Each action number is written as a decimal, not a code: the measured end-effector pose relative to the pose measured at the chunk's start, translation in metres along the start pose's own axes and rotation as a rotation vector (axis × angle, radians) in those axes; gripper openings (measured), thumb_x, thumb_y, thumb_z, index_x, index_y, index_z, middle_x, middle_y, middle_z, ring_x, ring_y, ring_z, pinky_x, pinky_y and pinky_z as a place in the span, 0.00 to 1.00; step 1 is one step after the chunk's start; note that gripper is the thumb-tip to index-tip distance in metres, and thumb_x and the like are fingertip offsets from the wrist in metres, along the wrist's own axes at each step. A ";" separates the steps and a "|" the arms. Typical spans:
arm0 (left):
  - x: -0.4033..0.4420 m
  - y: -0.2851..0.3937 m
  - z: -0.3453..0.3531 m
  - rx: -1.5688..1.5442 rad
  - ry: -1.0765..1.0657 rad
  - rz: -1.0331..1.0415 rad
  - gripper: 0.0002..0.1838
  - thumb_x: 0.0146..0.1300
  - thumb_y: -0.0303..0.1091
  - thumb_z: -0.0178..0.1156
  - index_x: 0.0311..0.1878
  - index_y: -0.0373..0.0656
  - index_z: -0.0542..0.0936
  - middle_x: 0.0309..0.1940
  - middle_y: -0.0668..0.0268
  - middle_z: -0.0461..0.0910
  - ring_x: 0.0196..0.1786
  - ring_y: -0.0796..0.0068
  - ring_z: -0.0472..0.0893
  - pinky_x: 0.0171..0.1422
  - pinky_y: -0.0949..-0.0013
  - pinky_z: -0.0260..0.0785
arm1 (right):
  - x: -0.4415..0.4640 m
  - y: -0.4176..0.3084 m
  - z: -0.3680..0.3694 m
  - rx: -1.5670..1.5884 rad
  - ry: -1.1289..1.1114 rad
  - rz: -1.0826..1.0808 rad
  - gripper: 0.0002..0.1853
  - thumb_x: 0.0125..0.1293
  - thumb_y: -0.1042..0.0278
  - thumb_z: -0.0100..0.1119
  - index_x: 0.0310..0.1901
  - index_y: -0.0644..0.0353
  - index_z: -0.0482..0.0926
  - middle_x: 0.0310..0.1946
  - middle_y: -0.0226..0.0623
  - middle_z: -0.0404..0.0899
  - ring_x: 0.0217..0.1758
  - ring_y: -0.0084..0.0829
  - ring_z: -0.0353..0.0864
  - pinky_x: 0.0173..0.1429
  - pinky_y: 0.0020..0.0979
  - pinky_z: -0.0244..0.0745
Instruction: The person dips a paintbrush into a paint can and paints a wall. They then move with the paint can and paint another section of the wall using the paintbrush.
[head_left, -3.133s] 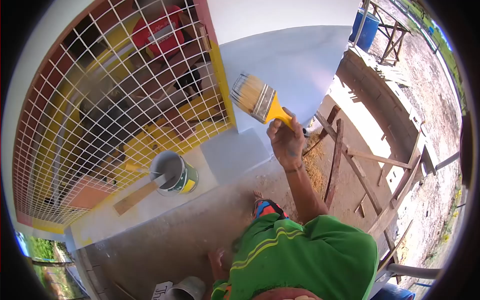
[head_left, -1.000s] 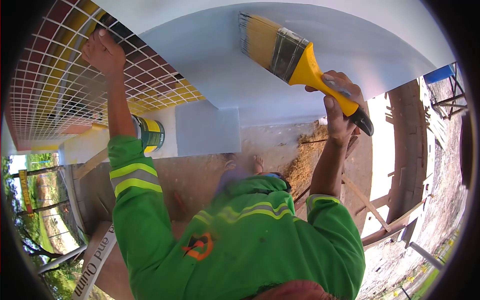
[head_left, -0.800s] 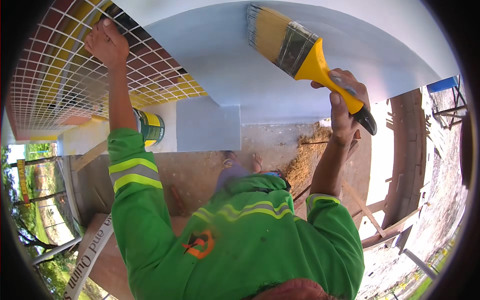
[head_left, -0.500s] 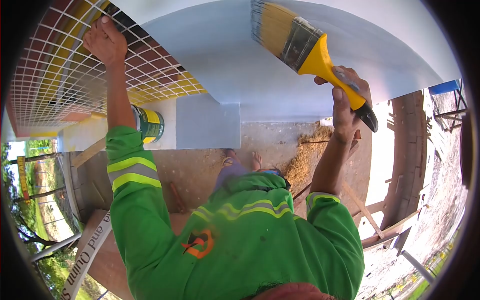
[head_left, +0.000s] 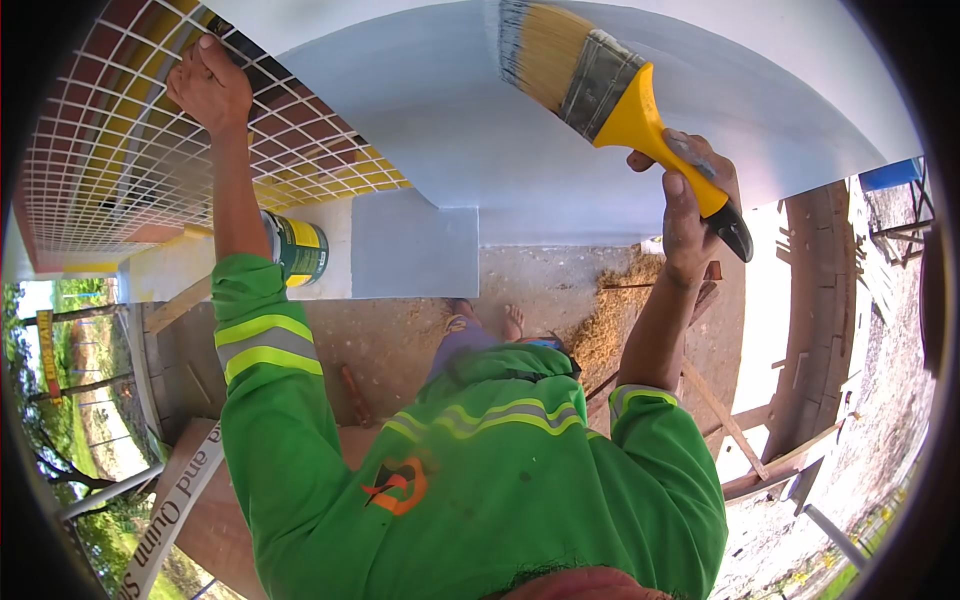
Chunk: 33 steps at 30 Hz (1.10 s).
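My right hand (head_left: 700,190) is wrapped around the yellow handle of a wide paintbrush (head_left: 610,100). The brush is tilted, its pale bristles with dark tips pointing to the upper left against the grey-blue painted wall (head_left: 420,110). At the upper left, my left hand (head_left: 212,85) is closed on a white wire grille (head_left: 310,130), though most of its fingertips are hidden. Below that wrist, partly covered by my forearm, a green and yellow paint can (head_left: 300,250) stands on a ledge beside the grille.
A grey ledge block (head_left: 415,245) juts out in front of my body. Wood shavings (head_left: 605,325) lie on the floor (head_left: 540,270) near my bare feet. Timber braces (head_left: 725,420) stand at the right, and a lettered white strip (head_left: 175,505) slants at the lower left.
The paintbrush and my right hand have shifted very slightly left and upward along the wall. My left hand keeps its hold on the grille.
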<state>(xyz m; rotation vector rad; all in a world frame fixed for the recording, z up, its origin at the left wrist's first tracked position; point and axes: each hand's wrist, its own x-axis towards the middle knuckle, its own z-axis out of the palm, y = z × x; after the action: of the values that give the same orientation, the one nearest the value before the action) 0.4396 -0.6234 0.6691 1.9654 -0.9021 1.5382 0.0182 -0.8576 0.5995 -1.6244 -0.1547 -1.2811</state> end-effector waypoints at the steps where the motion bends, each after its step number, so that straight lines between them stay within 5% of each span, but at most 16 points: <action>1: 0.000 0.001 0.000 0.000 0.005 0.000 0.25 0.72 0.47 0.36 0.33 0.44 0.81 0.34 0.65 0.80 0.40 0.56 0.74 0.57 0.54 0.56 | 0.000 0.000 0.000 0.002 0.003 0.004 0.12 0.63 0.76 0.58 0.48 0.70 0.77 0.39 0.50 0.80 0.37 0.38 0.84 0.43 0.33 0.81; 33: 0.000 -0.006 0.005 0.020 0.035 0.036 0.24 0.71 0.47 0.40 0.33 0.45 0.82 0.32 0.65 0.82 0.39 0.54 0.75 0.51 0.54 0.60 | -0.005 -0.004 -0.010 -0.035 0.090 0.035 0.12 0.65 0.75 0.58 0.49 0.70 0.75 0.40 0.49 0.80 0.38 0.38 0.84 0.43 0.35 0.81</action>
<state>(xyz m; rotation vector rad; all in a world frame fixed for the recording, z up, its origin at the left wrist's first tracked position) 0.4468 -0.6231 0.6685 1.9399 -0.9152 1.6030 0.0073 -0.8607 0.5969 -1.5896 -0.0488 -1.3340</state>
